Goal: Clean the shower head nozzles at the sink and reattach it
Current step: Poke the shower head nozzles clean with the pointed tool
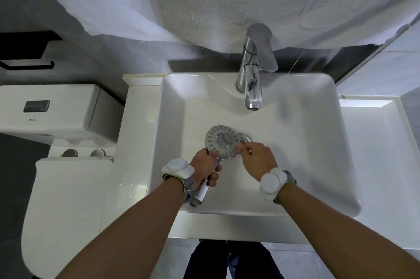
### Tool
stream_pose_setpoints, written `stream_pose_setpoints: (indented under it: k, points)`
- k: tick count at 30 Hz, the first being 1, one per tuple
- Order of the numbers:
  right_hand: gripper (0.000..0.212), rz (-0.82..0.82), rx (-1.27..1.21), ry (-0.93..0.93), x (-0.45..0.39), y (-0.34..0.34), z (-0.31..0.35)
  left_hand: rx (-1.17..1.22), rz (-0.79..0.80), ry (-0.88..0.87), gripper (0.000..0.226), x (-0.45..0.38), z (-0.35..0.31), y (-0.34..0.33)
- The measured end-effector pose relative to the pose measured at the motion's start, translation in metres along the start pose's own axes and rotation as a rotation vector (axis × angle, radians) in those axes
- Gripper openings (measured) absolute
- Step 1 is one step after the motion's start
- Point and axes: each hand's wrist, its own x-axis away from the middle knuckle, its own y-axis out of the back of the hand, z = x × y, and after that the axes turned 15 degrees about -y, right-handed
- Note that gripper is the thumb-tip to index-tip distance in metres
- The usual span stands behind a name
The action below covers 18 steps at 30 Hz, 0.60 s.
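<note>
A chrome shower head [217, 136] with a round nozzle face turned up hangs over the white sink [172, 106], just left of the drain [245, 138]. My left hand [205, 168] grips its handle, whose open end sticks out below my wrist. My right hand [255, 160] has its fingers curled, fingertips at the right edge of the nozzle face; it seems to pinch something small and thin there, which I cannot make out.
A chrome tap [253, 74] stands at the back of the sink with no water running. A white toilet [63, 187] and cistern [54, 108] are to the left. A white counter [372, 153] extends right. White cloth [204, 1] hangs above.
</note>
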Motion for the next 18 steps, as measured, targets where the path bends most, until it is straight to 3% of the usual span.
stream_pose_setpoints:
  k: [8, 12, 16, 18]
  points:
    - [0.035, -0.050, 0.147, 0.155, 0.008, 0.001, 0.010, -0.130, 0.052, -0.077, 0.023, 0.001, -0.002, 0.000]
    - [0.039, -0.113, 0.076, 0.037, -0.005, 0.019, 0.016, -0.227, 0.087, -0.087, 0.018, 0.000, 0.001, 0.000]
    - [0.040, -0.112, 0.205, 0.126, 0.006, 0.011, 0.020, -0.234, 0.073, -0.104, 0.017, 0.000, 0.002, 0.000]
    - [0.040, -0.128, 0.124, 0.024, -0.002, 0.019, 0.019, -0.253, 0.082, -0.104, 0.017, 0.001, 0.001, -0.001]
